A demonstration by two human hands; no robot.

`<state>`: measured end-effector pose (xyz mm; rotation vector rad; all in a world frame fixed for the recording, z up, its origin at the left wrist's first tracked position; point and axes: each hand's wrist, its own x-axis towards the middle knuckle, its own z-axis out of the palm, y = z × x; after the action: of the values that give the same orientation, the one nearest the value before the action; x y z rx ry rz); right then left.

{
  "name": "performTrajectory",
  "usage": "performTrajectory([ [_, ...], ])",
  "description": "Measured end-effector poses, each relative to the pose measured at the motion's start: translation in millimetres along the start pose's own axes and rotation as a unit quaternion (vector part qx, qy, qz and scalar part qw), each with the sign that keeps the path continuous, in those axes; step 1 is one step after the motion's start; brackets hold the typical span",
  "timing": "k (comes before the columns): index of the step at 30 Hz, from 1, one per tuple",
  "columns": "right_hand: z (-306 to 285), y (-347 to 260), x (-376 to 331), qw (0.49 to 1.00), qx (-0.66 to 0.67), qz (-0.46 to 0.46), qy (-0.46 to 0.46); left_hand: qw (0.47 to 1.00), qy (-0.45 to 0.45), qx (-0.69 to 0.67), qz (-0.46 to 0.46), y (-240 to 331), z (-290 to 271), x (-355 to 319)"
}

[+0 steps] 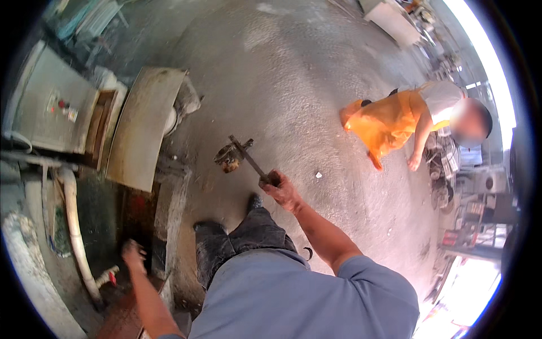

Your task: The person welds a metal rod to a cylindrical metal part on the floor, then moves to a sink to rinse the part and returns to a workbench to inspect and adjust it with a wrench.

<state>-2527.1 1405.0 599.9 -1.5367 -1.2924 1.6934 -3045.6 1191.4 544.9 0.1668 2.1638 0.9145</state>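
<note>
My right hand (280, 192) is closed around the lower end of a long flat dark metal bar (250, 159). The bar slants up and to the left over the concrete floor, and a short crosspiece shows near its far end. Beside that end is a small rough brown and grey lump (228, 160); whether it touches the bar or lies on the floor I cannot tell. On the left, my left hand (134, 255) reaches over a dark recess with its fingers apart and a little bent. Nothing shows in it.
A dark pit-like trough (172, 217) with a raised edge runs along my left. Near it are a pale pipe (73, 220), a red-handled valve (112, 278) and a tilted metal sheet (144, 127). At the right a co-worker in an orange apron (389, 121) bends beside piled metal parts (441, 155).
</note>
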Motion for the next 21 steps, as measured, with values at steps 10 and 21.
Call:
performTrajectory([
  [10,-103,-58,-6,0.991,0.105,-0.077,0.041,0.935,-0.215,0.164,-0.231,-101,94,-95],
  [21,-134,-17,23,0.96,0.194,-0.081,0.186,0.906,-0.199,0.299,-0.223,-22,81,1],
])
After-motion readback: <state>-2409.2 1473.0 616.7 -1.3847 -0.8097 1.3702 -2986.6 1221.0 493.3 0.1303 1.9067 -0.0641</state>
